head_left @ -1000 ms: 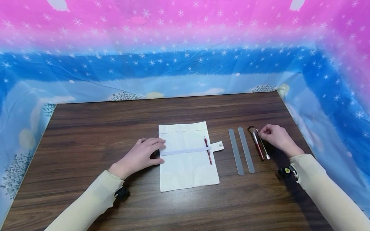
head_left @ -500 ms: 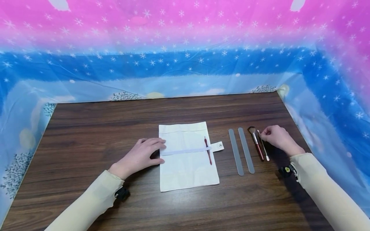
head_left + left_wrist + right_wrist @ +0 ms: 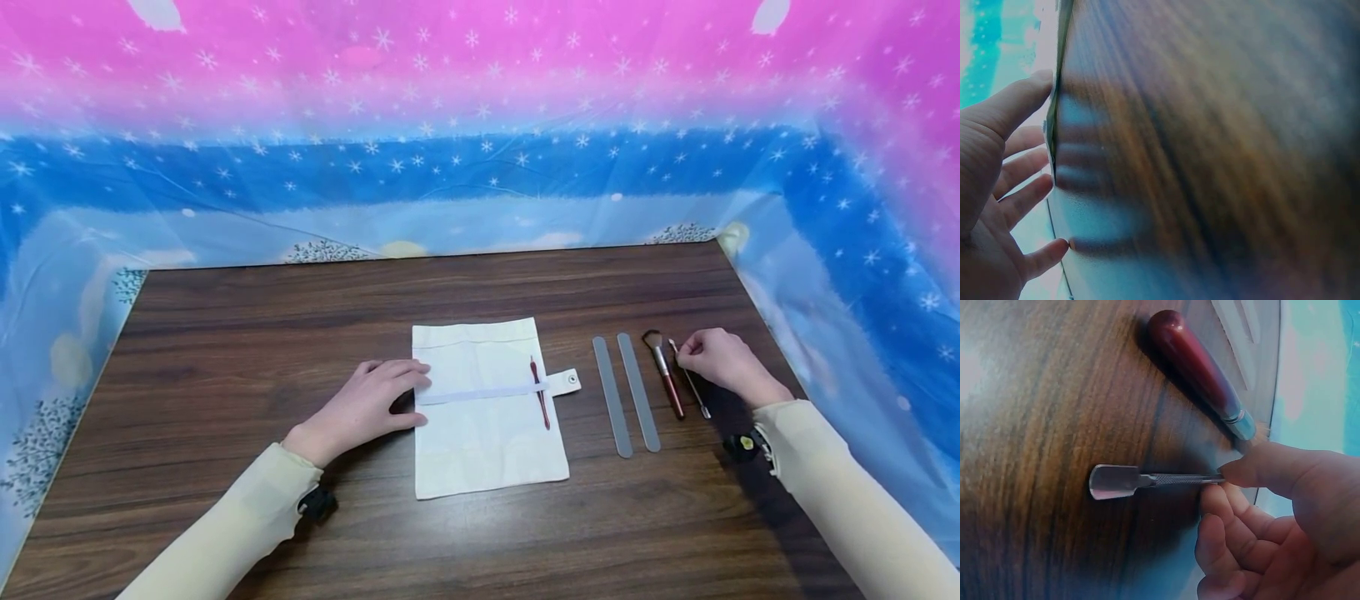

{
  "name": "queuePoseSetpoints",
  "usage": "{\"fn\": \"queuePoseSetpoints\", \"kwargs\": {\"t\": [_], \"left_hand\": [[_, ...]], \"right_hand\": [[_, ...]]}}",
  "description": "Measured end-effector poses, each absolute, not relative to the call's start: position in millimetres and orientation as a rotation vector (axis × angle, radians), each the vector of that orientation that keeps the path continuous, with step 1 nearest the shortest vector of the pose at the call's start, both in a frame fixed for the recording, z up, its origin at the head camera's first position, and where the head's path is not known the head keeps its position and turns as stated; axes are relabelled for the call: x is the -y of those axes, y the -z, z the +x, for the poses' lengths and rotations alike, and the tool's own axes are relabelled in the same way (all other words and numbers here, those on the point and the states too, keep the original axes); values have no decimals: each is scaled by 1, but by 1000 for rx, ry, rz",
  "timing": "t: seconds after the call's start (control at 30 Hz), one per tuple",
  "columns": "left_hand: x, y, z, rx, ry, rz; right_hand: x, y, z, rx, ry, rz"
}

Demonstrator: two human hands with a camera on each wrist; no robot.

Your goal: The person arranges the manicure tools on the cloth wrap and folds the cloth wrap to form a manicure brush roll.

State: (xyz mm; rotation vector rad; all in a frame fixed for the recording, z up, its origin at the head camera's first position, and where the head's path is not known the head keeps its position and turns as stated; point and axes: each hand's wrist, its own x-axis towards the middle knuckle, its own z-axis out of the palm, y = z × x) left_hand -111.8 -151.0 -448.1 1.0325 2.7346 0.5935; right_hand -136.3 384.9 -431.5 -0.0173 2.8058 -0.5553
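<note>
A white cloth pouch [image 3: 480, 450] lies unfolded on the wooden table, with a thin red tool [image 3: 541, 400] tucked under its band. My left hand [image 3: 360, 408] rests at the pouch's left edge, fingers spread and relaxed; in the left wrist view the fingertips of that hand [image 3: 997, 156] touch the edge. At the right, my right hand [image 3: 723, 362] pinches a slim metal tool [image 3: 693, 387] between thumb and index finger near its upper end. The right wrist view shows the tool's flat, spade-like tip [image 3: 1113, 481] beyond the hand [image 3: 1279, 519].
A brush with a red handle [image 3: 670, 387] lies just left of the metal tool. Two grey flat files [image 3: 613, 400] lie side by side between brush and pouch. The pouch's snap strap [image 3: 564, 381] points right. A patterned curtain [image 3: 450, 167] stands behind the table.
The lower end of the metal tool has swung right, away from the brush, and my right hand has shifted slightly right. My left hand stays where it was.
</note>
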Motion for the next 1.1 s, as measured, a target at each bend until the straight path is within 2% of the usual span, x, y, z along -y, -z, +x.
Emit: {"fn": "queuePoseSetpoints", "kwargs": {"t": [0.5,1.1], "left_hand": [[151,448,-112,-2729,-603,1038],[151,448,-112,-2751,-592,1049]], "right_hand": [[-379,411,-139,-2860,613,-44],[-336,382,-160,-2870,665,-149]]}}
